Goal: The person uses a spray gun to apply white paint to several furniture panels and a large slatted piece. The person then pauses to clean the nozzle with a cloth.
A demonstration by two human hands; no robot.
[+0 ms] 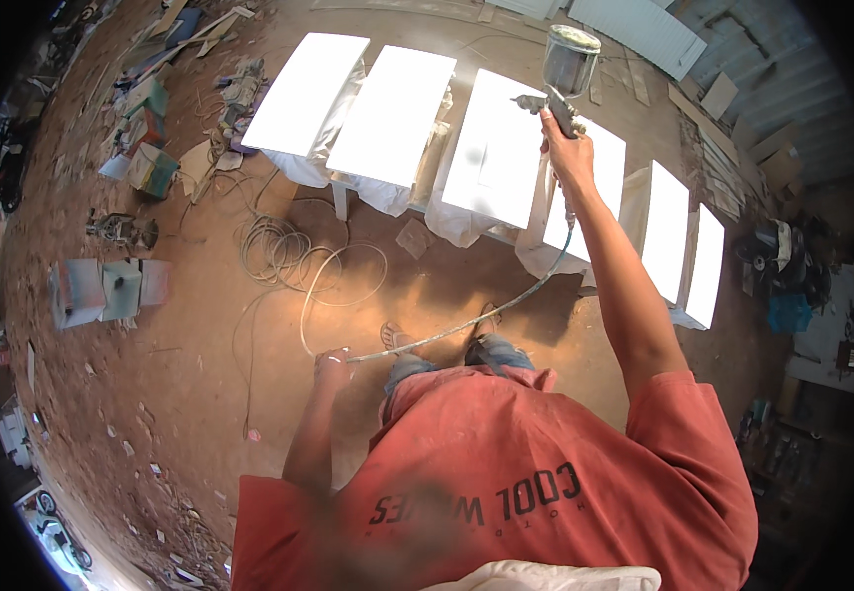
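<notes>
Both hands are busy as I watch from the head camera. My right hand (567,148) is raised high on an outstretched arm and wrapped tight around the grip of a spray gun (562,84), whose translucent cup sits upright on top of the gun body, above the fist. My left hand (331,366) hangs low beside my hip, fingers curled closed around the pale air hose (466,320). That hose runs from the bottom of the gun, down along my forearm, sags across in front of my legs to the left fist, then loops onto the dirt floor (180,394), where it joins a loose coil of hose and cable (274,246).

The gun hangs over a row of white painted panels (397,113) laid flat, side by side, on supports draped with white cloth; the gun's nozzle points toward the third panel (496,148) from the left, and my fist overlaps the edge of the next one. Two more panels (688,251) stand further right, well apart from the hand.

My orange T-shirt (545,463) fills the lower part of the view, and my feet (442,340) show just beyond it on the reddish ground. To the left lie several small paint-dusted blocks (111,291) and a scatter of scrap boards (161,39). Corrugated sheeting (644,30) lies at the top right.
</notes>
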